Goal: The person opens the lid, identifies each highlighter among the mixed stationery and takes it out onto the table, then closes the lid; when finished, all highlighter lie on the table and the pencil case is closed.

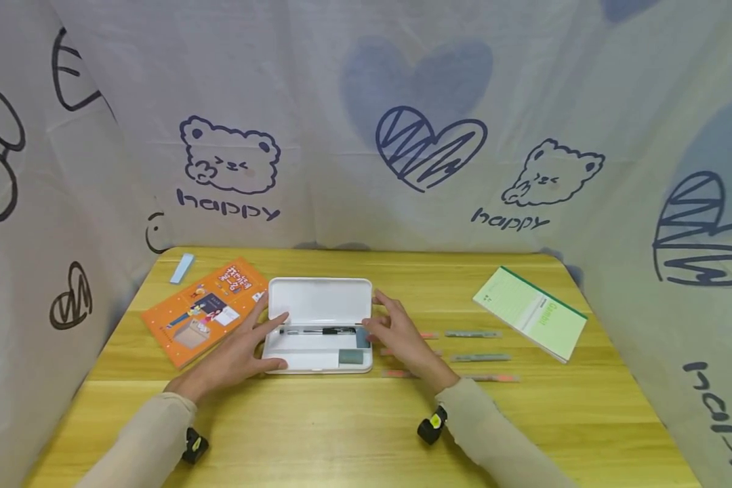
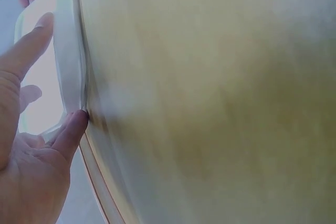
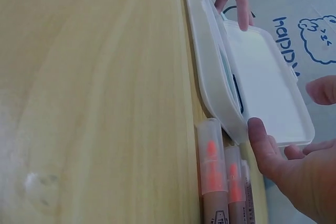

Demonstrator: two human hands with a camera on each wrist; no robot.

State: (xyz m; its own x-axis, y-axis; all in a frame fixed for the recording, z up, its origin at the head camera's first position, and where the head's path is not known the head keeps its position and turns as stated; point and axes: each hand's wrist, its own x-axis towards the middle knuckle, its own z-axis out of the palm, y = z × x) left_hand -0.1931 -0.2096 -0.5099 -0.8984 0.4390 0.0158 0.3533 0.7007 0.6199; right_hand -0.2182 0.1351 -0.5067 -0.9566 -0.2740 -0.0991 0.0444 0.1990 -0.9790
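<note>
A white pencil case (image 1: 320, 298) lies with its lid raised. Inside are a black pen (image 1: 335, 331), a blue-grey block (image 1: 362, 337) and a grey-green block (image 1: 350, 356). My left hand (image 1: 238, 352) spans the case's left end, fingers spread, with the thumb at the front corner and the forefinger reaching over the inside. At the right end, my right hand (image 1: 399, 332) touches the rim near the hinge. In the right wrist view, one fingertip (image 3: 257, 125) of that hand meets the case's corner while the other fingers stay extended.
Several highlighters (image 1: 480, 357) lie right of the case, some partly under my right forearm. An orange book (image 1: 189, 318) lies on the left, with a light blue strip (image 1: 182, 268) behind it. A green notebook (image 1: 533, 312) rests at the right. Printed cloth surrounds the table (image 1: 317, 427).
</note>
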